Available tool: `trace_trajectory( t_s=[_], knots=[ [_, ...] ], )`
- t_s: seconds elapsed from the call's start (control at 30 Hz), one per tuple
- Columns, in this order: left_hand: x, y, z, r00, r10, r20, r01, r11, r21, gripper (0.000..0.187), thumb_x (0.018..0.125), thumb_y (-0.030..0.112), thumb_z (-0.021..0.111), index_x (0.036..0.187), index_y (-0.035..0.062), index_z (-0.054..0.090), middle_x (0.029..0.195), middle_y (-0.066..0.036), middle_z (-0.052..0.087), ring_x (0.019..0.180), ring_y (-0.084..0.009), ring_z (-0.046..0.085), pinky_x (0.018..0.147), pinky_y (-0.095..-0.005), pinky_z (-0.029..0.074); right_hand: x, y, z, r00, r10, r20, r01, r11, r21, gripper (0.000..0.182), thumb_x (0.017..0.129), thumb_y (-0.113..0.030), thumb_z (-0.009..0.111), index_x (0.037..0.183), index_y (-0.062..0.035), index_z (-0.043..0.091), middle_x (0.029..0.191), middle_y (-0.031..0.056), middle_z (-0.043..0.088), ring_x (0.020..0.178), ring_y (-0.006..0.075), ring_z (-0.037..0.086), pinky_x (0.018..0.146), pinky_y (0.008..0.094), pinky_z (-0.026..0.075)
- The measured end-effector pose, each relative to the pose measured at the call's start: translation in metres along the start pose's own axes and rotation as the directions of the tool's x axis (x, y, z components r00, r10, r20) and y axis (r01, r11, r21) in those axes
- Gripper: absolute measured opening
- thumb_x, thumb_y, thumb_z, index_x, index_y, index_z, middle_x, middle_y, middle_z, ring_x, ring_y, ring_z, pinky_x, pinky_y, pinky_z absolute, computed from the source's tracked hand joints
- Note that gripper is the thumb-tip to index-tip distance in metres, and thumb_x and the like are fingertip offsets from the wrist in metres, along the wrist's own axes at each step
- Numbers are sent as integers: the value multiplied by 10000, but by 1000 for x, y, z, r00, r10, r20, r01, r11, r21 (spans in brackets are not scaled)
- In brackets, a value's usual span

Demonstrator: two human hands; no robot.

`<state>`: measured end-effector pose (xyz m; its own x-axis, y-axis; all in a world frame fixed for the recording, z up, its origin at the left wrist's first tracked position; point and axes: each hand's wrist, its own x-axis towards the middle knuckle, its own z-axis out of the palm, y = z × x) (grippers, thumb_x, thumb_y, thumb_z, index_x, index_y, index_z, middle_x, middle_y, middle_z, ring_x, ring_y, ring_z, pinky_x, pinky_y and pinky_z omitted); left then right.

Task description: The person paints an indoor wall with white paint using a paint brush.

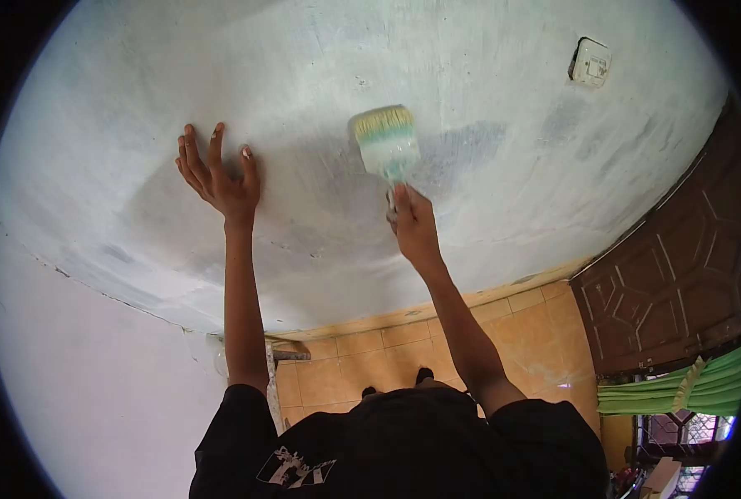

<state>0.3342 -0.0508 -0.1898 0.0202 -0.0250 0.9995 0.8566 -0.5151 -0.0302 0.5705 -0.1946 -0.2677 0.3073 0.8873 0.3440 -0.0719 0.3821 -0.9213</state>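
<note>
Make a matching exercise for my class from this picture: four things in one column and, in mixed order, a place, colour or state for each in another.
Column one
1. brush
2. left hand
3. curtain
4. white wall fitting

Column two
A. green, lower right of the picture
B. upper right of the picture
C. held in the right hand
D. holding nothing, fingers spread

Pairs: 1-C, 2-D, 3-A, 4-B

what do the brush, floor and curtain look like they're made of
Brush: yellowish bristles in separate strands, natural or synthetic unclear; smeared base possibly metal or plastic. Floor: probably ceramic tile, slightly glossy, with straight joint lines. Curtain: likely fabric, fairly matte, gathered in soft folds.
</note>
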Motion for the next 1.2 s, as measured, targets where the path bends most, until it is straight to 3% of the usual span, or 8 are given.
trace_trajectory(
  t_s=[0.1,0.3,0.5,0.7,0.87,1.03,1.13,1.2],
  knots=[
    [0,-1,0,1000,12,-8,-12,1000,-8,405,883,313,603,1255,151,605,1478,-142,402,1393,-332,321,1123,-524,216,16,29,-3,999,-40,16,41,999,-32,418,1039,-394,409,731,-111,404,588,-78,306,486,17,293,429,207,250],
    [-2,0,-1,1000,-3,-11,3,1000,-19,389,886,312,593,1241,153,615,1467,-143,418,1390,-333,328,1122,-526,215,-58,86,-17,979,201,-41,-202,979,-39,422,1038,-398,407,732,-108,400,584,-80,308,477,16,296,421,201,254],
    [2,1,-2,1000,15,-3,-15,1000,-26,394,894,292,597,1255,132,600,1465,-148,411,1388,-344,326,1115,-546,220,-13,17,7,1000,-13,-9,13,1000,-11,424,1040,-398,403,727,-112,386,589,-80,298,473,15,284,414,201,242],
    [1,-3,2,999,-1,-39,-1,998,-65,372,889,320,580,1218,154,632,1447,-154,442,1387,-332,336,1123,-526,213,-16,90,-1,996,-46,-75,44,999,-31,423,1040,-400,400,724,-119,380,593,-82,295,475,14,281,411,202,243],
    [1,-5,1,999,-1,-35,-2,997,-73,371,889,317,575,1218,155,633,1450,-150,439,1389,-330,332,1126,-527,209,-81,130,-22,976,200,-85,-199,980,18,411,1041,-397,396,726,-133,388,590,-81,292,468,12,281,404,202,240],
    [1,-2,-1,1000,-4,-23,2,997,-81,363,895,323,581,1213,157,634,1454,-145,434,1394,-329,327,1128,-527,207,-21,46,-20,998,54,-40,-54,998,14,420,1045,-379,391,731,-101,421,600,-70,345,512,27,316,445,224,273],
    [0,-2,0,1000,-8,-20,6,997,-76,355,899,324,582,1207,156,636,1454,-147,435,1392,-331,332,1128,-527,208,7,42,-27,999,7,-33,-7,1000,3,411,1040,-419,380,746,-134,405,571,-84,312,463,8,280,406,196,241],
    [0,-3,1,1000,-6,-26,4,997,-75,357,898,325,583,1206,155,636,1452,-147,436,1389,-332,338,1128,-527,208,-3,67,-35,994,71,-80,-71,997,7,406,1040,-414,386,744,-136,404,571,-83,315,460,7,277,403,195,237]
  ],
)
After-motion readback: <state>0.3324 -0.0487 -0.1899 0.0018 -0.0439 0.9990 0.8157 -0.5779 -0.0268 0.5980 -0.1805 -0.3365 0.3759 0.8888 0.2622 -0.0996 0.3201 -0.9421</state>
